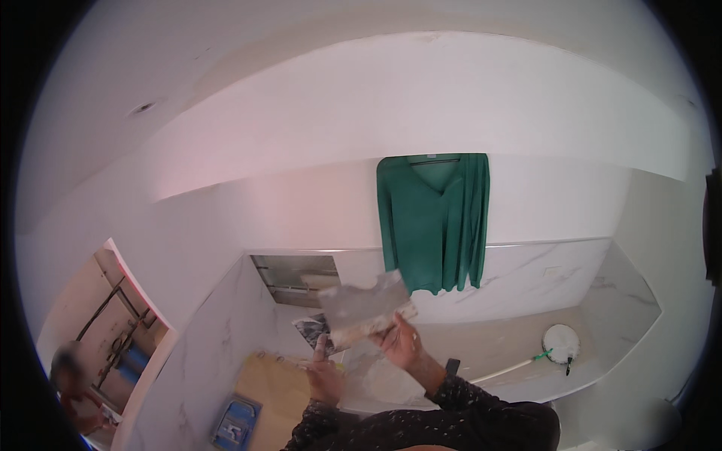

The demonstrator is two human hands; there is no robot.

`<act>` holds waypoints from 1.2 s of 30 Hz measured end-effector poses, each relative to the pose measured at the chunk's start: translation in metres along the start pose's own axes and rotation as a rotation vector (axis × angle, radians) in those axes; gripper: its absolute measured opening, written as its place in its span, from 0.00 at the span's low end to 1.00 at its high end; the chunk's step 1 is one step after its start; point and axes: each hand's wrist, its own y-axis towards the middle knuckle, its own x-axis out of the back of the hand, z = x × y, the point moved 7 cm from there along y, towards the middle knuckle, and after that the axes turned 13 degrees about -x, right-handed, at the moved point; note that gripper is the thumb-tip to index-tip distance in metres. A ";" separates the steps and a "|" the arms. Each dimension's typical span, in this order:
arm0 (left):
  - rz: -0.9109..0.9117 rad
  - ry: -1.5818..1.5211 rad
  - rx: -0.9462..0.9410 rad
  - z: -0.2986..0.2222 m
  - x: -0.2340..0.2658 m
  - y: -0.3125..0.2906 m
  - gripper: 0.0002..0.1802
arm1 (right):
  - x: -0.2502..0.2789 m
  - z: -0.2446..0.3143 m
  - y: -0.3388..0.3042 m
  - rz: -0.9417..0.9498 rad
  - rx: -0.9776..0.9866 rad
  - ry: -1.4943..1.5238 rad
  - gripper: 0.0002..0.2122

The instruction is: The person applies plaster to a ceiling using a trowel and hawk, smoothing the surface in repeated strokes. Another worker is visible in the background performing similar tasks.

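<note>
My right hand (402, 343) grips the lower right edge of a flat grey plate with whitish smears (365, 304), held tilted in front of me. It looks like a plasterer's broad blade, with a notch in its upper edge. My left hand (323, 376) is just below and left of it, index finger stretched upward. That finger lies against a dark, white-streaked flat piece (310, 328), which the left hand seems to hold. The grey plate partly covers this piece, and its handle, if any, is hidden. Both dark sleeves are speckled white.
A green long-sleeved top (436, 225) hangs on the wall ahead. Right, a round container of white material (562, 343) stands beside a pale pole with a green end (504, 371). Lower left, a blue tray-like case (237, 422) adjoins a tan board (274, 383). A person (83, 406) appears through the left opening.
</note>
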 end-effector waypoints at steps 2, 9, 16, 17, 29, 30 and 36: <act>-0.044 0.111 0.027 -0.010 0.014 -0.003 0.51 | -0.010 0.035 0.019 0.055 0.124 -0.050 0.17; -0.314 0.348 -0.010 -0.065 0.068 -0.051 0.51 | -0.083 0.049 0.103 0.252 0.040 -0.176 0.16; -0.463 0.500 -0.175 -0.128 0.084 -0.097 0.49 | -0.216 0.049 0.175 0.339 1.124 -1.381 0.27; -0.507 0.515 -0.189 -0.137 0.086 -0.108 0.48 | -0.235 0.051 0.201 0.382 0.965 -1.293 0.26; -0.896 0.914 -0.461 -0.212 0.122 -0.252 0.30 | -0.405 0.041 0.335 0.642 -0.155 0.121 0.19; -0.925 1.036 -0.508 -0.217 0.127 -0.262 0.23 | -0.408 0.041 0.333 0.717 -0.128 0.134 0.19; -0.961 0.989 -0.479 -0.221 0.153 -0.291 0.23 | -0.363 0.061 0.297 0.355 0.487 -0.120 0.14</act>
